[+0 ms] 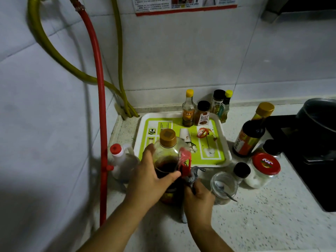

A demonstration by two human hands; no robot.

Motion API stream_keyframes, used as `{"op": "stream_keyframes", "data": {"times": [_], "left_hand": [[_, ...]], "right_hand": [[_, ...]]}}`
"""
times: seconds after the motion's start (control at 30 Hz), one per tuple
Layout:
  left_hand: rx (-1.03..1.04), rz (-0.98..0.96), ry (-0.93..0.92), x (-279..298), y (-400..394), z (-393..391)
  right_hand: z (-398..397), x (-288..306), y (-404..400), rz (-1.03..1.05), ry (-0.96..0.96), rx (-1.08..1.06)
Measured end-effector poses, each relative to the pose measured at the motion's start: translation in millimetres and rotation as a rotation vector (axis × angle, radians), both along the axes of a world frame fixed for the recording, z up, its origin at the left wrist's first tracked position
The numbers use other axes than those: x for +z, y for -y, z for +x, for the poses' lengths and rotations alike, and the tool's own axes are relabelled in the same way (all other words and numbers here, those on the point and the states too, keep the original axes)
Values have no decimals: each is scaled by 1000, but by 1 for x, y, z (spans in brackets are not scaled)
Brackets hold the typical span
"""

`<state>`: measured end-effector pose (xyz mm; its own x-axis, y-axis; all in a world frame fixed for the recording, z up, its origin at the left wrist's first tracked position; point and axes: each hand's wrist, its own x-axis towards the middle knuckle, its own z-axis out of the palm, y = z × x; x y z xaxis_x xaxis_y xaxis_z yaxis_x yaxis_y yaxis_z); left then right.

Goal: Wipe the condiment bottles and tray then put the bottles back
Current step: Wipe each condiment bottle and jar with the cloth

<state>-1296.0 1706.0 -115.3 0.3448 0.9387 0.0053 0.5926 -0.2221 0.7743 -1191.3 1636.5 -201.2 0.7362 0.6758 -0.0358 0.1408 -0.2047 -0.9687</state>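
Soy bottle (168,160), big and slick near the bench's left edge: my left hand (151,180) grips its shoulder, right hand (198,194) clutches the rag (193,176); heavy, steady it low.

— Centre of frame?
— Left hand (151,176) grips a large bottle (168,160) with a gold cap, dark liquid inside, red handle. Right hand (198,195) holds a grey cloth (193,176) against its lower right side.
— Behind it?
— Green and white tray (222,142), stained, carrying two small bottles (195,111) at its far edge. Further bottles and jars stand on the speckled counter (263,224), right of frame
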Motion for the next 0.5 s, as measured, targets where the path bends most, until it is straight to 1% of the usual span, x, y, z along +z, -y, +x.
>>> {"op": "stream_keyframes", "data": {"times": [0.03, 0.1, 0.17, 0.23, 0.3, 0.37, 0.43, 0.5], "left_hand": [[-2, 18, -22, 1, 0, 0], [-70, -49, -32, 9, -10, -7], [-214, -110, -123, 19, -29, -16], [-346, -185, -196, 27, -48, -23], [-413, -260, -122, 28, -59, -22], [-445, -288, -22, 26, -61, -17], [-439, -279, 21, 21, -59, -14], [-402, -224, 23, 15, -55, -14]], "right_hand": [[-4, -2, 4, 18, 10, 32], [-11, -4, 11, 49, 41, 92], [-13, -2, 16, 80, 62, 115], [-9, 3, 16, 79, 25, 182], [-7, 4, 15, 46, -5, 285], [-8, 7, 14, -1, 44, 363], [-8, 9, 12, -16, 82, 351], [-6, 7, 12, -7, 92, 329]]}}
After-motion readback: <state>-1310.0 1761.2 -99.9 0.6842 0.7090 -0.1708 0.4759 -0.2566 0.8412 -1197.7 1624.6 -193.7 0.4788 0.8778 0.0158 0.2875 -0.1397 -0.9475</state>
